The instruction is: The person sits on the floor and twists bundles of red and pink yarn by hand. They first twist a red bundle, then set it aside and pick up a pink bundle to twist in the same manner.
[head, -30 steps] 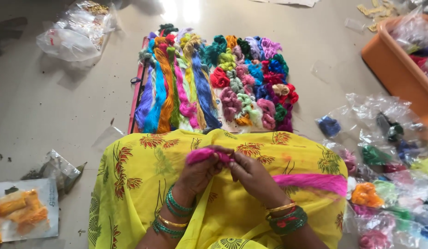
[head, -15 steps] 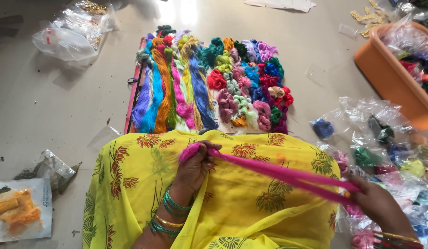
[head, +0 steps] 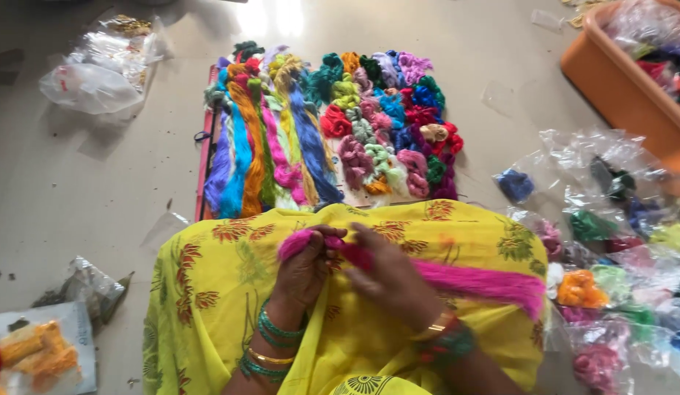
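Observation:
A long hank of bright pink thread (head: 479, 280) lies across my lap, which is covered in yellow patterned cloth (head: 223, 307). My left hand (head: 305, 269) grips the hank's left end, with a pink tuft sticking out past the fingers. My right hand (head: 390, 272) sits right beside it, fingers closed over the thread near the same end. The rest of the hank trails off to the right over my knee. Both wrists carry green and gold bangles.
A board (head: 205, 157) piled with many coloured thread hanks (head: 333, 139) lies on the floor ahead. An orange tub (head: 618, 84) stands at the upper right. Clear packets of thread (head: 611, 241) are scattered on the right, plastic bags (head: 91, 73) at upper left, orange thread packet (head: 36, 355) at lower left.
My right hand, which had drawn the pink hank far out to the right, has come back to my left hand at the hank's left end.

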